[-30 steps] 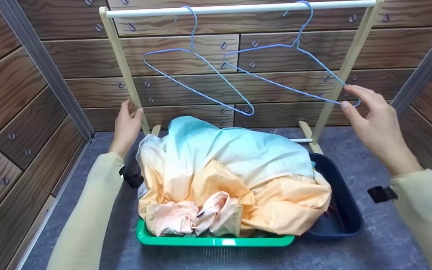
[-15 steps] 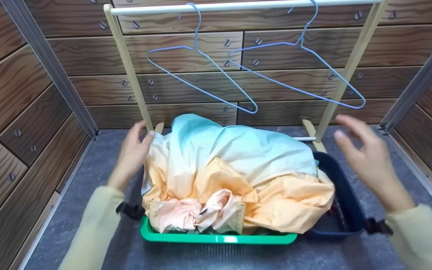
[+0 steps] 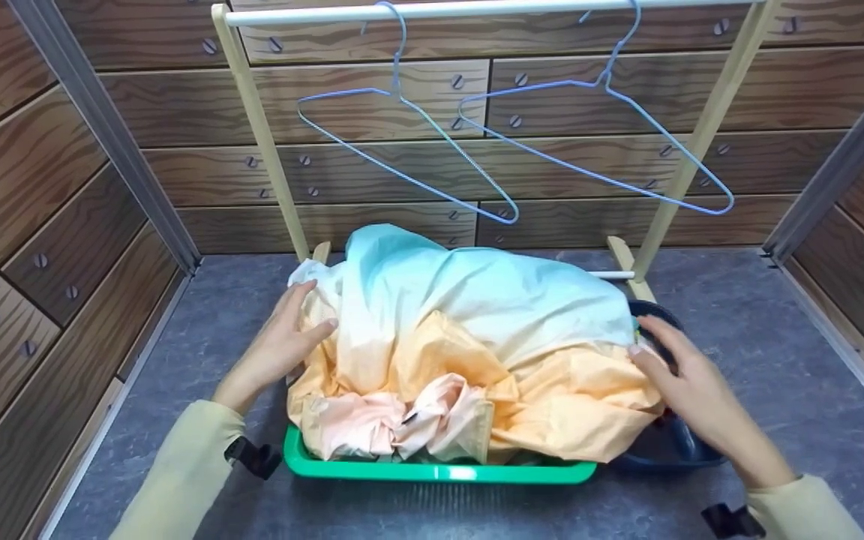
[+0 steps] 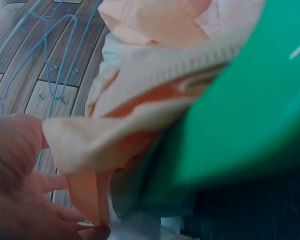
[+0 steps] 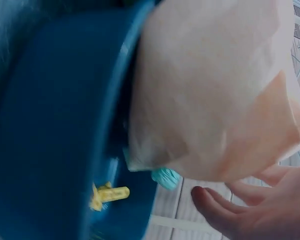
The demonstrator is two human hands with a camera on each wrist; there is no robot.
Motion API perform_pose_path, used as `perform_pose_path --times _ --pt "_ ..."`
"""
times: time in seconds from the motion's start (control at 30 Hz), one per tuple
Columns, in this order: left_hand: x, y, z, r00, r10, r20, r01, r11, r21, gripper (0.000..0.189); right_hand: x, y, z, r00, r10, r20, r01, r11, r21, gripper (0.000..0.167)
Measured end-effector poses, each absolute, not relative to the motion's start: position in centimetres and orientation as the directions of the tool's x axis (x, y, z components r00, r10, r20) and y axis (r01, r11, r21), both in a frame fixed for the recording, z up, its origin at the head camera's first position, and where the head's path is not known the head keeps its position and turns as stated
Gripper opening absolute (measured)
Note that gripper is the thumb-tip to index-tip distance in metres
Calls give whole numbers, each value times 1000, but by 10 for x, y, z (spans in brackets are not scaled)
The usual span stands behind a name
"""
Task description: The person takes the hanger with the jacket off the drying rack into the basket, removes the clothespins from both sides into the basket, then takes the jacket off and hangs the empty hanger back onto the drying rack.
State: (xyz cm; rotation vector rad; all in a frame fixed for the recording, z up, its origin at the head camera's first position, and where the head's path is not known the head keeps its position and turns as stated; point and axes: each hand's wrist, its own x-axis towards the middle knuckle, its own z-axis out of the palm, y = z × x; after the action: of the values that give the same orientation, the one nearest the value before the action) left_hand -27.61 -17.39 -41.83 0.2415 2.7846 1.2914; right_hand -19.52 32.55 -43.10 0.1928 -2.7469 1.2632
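Observation:
A large crumpled piece of thin cloth, fading from turquoise through white and orange to pink, is heaped in a green basket. At its left side is my left hand, fingers spread and nearly straight against the folds. On the opposite side my right hand is at the cloth's right edge, thumb and fingers apart. In the left wrist view, the left fingers lie along a hanging orange fold. The right wrist view has the right fingertips right under the cloth's bulging edge.
Two blue wire hangers hang from the white bar of a wooden-sided rack behind the basket. A dark blue tub stands to the right, partly covered by the cloth, with a small yellow item inside. Wood-patterned walls surround the area.
My right hand has let go of the right hanger and come down to the cloth's right edge. The left hand has left the rack's post for the cloth's left side.

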Motion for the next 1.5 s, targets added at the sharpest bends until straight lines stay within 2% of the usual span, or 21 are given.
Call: perform_pose_path --times 0.3,0.47,0.63,0.77,1.0,1.07,1.17,1.2,1.27,1.33,1.5 --pt "-290 -176 -439 -971 236 -27 132 628 767 95 -202 313 -444 -997 -77 4 -55 665 -745 82" --pt "-291 -171 -447 -967 246 -67 97 598 796 106 -207 307 -448 -994 -105 11 -74 612 -787 82" --pt "-291 -165 -445 -965 260 -48 137 648 749 111 -212 298 -447 -992 -120 28 -93 583 -807 77" --pt "-291 -162 -442 -963 270 -4 194 701 686 101 -217 289 -445 -993 -117 30 -95 596 -797 75" --pt "-287 -163 -442 -962 263 68 251 766 592 63 -223 276 -443 -987 -133 92 -154 604 -782 69" --pt "-287 -162 -442 -951 286 113 298 765 571 45 -224 275 -443 -985 -136 106 -167 598 -784 68" --pt "-288 -160 -442 -928 323 186 372 755 540 8 -226 274 -442 -984 -132 123 -179 613 -770 67" --pt "-288 -160 -441 -921 331 204 388 750 535 7 -227 273 -442 -983 -127 131 -182 627 -758 67" --pt "-289 -160 -441 -911 342 230 412 736 538 24 -228 273 -441 -982 -118 145 -187 651 -736 66" --pt "-289 -161 -440 -908 345 236 418 721 553 29 -228 272 -441 -982 -114 152 -189 665 -722 66" --pt "-288 -162 -437 -914 340 222 404 706 582 24 -229 272 -440 -983 -114 142 -182 657 -732 65"
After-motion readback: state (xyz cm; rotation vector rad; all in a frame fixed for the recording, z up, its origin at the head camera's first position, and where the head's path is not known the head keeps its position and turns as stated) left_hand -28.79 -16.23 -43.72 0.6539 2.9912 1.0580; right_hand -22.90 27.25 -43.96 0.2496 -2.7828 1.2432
